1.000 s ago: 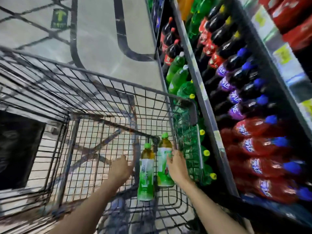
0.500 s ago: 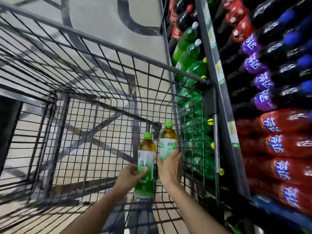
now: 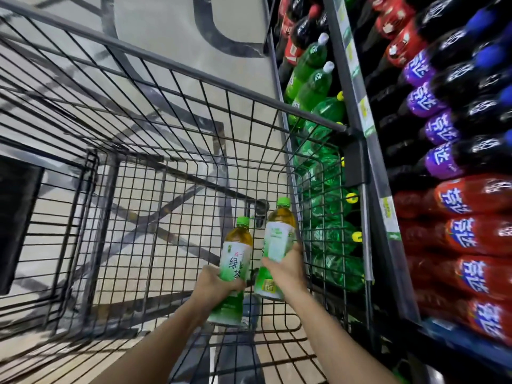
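Left hand (image 3: 214, 281) grips one bottle (image 3: 235, 261); right hand (image 3: 286, 268) grips another (image 3: 277, 239) at 2 o'clock (two bottles, both upright) inside the cart (image 3: 194, 76).

Wire cart (image 3: 194, 73) on pale floor (image 3: 166, 23); shelf (image 3: 357, 87) at right: green bottles (image 3: 307, 65), purple-label bottles (image 3: 440, 128), red bottles (image 3: 471, 236).

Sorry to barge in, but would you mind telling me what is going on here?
A person reaches into a black wire shopping cart beside a shelf of large soda bottles. The left hand holds one green-capped plastic tea bottle by its label; the right hand holds a second tea bottle. Both are roughly upright, side by side, inside the cart.
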The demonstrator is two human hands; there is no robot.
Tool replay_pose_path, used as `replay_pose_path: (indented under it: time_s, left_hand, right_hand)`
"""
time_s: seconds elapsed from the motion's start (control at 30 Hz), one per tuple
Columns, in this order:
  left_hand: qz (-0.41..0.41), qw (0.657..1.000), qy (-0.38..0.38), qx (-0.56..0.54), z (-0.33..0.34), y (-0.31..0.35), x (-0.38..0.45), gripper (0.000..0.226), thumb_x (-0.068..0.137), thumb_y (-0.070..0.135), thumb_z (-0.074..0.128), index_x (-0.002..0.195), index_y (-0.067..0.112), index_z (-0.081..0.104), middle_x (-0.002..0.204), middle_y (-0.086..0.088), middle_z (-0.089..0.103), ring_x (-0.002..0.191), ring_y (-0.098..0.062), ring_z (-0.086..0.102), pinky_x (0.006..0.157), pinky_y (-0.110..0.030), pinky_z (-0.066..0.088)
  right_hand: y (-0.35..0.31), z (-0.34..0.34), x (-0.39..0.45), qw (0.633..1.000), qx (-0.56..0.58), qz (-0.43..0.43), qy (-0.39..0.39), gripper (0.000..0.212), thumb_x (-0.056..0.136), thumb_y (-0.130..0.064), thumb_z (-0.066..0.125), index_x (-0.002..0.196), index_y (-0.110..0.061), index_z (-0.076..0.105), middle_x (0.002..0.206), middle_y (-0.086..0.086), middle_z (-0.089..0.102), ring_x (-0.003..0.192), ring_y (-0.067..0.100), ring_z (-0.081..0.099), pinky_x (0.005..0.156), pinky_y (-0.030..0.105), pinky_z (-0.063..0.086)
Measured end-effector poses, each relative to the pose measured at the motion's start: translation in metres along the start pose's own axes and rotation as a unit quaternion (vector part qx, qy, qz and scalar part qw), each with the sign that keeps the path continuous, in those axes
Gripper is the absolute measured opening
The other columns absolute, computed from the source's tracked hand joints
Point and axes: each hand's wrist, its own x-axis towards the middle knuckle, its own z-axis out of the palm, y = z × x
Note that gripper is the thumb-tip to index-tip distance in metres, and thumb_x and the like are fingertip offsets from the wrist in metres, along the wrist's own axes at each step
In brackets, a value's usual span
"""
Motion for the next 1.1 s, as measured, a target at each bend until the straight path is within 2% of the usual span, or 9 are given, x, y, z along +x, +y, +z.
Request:
replay_pose_path:
  time_s: [0.13,0.27,0.37,0.43,0.6,0.77,0.87,0.93,1.1]
  left_hand:
    - [0.008,1.000,0.006,-0.025,-0.033,0.010,-0.017,0.043,0.065,0.001,0.081,0.095,-0.002,0.051,0.081,-0.017,0.065,0.056,-0.020,0.066,0.042,-0.024,0.049]
    - [0.055,0.997,-0.018,-0.049,-0.058,0.030,-0.044,0.044,0.067,-0.006,0.077,0.097,0.009,0.049,0.086,-0.015,0.065,0.066,-0.024,0.066,0.052,-0.031,0.053]
    - [0.090,0.993,-0.054,-0.055,-0.074,0.054,-0.073,0.036,0.071,-0.003,0.075,0.097,0.011,0.053,0.084,-0.013,0.067,0.067,-0.024,0.067,0.056,-0.033,0.055]
    - [0.127,0.988,-0.053,-0.065,-0.082,0.071,-0.096,0.036,0.071,-0.004,0.074,0.098,0.011,0.054,0.086,-0.013,0.068,0.070,-0.024,0.067,0.056,-0.032,0.055]
    - [0.222,0.970,-0.064,-0.076,-0.095,0.121,-0.167,0.047,0.066,0.001,0.080,0.105,0.009,0.056,0.089,-0.014,0.067,0.078,-0.028,0.066,0.066,-0.041,0.056]
    - [0.346,0.932,-0.092,-0.052,-0.097,0.177,-0.254,0.038,0.072,-0.003,0.074,0.101,0.013,0.054,0.087,-0.012,0.067,0.065,-0.015,0.066,0.052,-0.024,0.053]
    - [0.425,0.899,-0.102,-0.028,-0.091,0.206,-0.309,0.041,0.063,-0.001,0.079,0.094,0.016,0.057,0.077,-0.008,0.070,0.063,-0.017,0.066,0.057,-0.035,0.058]
    - [0.476,0.873,-0.109,-0.019,-0.084,0.221,-0.346,0.042,0.066,-0.007,0.076,0.097,0.015,0.057,0.070,-0.003,0.069,0.058,-0.012,0.064,0.052,-0.028,0.055]
    - [0.549,0.822,-0.153,-0.013,-0.060,0.245,-0.425,0.052,0.069,-0.007,0.073,0.110,0.021,0.056,0.084,-0.012,0.069,0.066,-0.021,0.063,0.059,-0.039,0.057]
  right_hand:
    - [-0.008,-0.011,-0.019,0.955,0.250,0.099,-0.124,0.040,0.071,0.002,0.071,0.108,0.000,0.056,0.088,0.014,0.066,0.073,0.027,0.065,0.068,0.037,0.055]
    - [-0.025,-0.019,-0.044,0.924,0.330,0.072,-0.178,0.029,0.074,0.004,0.065,0.099,-0.009,0.056,0.084,0.010,0.064,0.072,0.025,0.061,0.072,0.035,0.051]
    - [-0.046,-0.029,-0.073,0.933,0.299,0.009,-0.199,0.058,0.053,-0.023,0.088,0.102,-0.017,0.059,0.086,0.002,0.071,0.078,0.020,0.068,0.076,0.036,0.054]
    - [-0.061,-0.039,-0.096,0.943,0.270,-0.025,-0.191,0.071,0.045,-0.028,0.091,0.106,-0.020,0.057,0.089,-0.001,0.071,0.084,0.016,0.067,0.077,0.034,0.054]
    - [-0.099,-0.086,-0.161,0.931,0.307,-0.115,-0.159,0.062,0.053,0.000,0.083,0.100,-0.024,0.050,0.078,-0.007,0.073,0.067,0.005,0.069,0.054,0.018,0.053]
    - [-0.134,-0.140,-0.235,0.901,0.343,-0.237,-0.117,0.106,0.032,-0.026,0.089,0.128,-0.012,0.046,0.090,0.005,0.073,0.077,0.020,0.069,0.067,0.035,0.055]
    - [-0.156,-0.173,-0.286,0.868,0.386,-0.300,-0.088,0.088,0.036,-0.019,0.081,0.118,-0.011,0.050,0.077,0.003,0.073,0.064,0.017,0.068,0.055,0.028,0.055]
    - [-0.166,-0.196,-0.320,0.846,0.404,-0.341,-0.065,0.082,0.038,-0.020,0.078,0.116,-0.012,0.053,0.078,0.005,0.073,0.063,0.019,0.069,0.055,0.030,0.055]
    - [-0.178,-0.249,-0.395,0.824,0.388,-0.413,0.021,0.076,0.043,-0.024,0.079,0.113,-0.006,0.057,0.077,0.008,0.071,0.065,0.022,0.068,0.058,0.033,0.055]
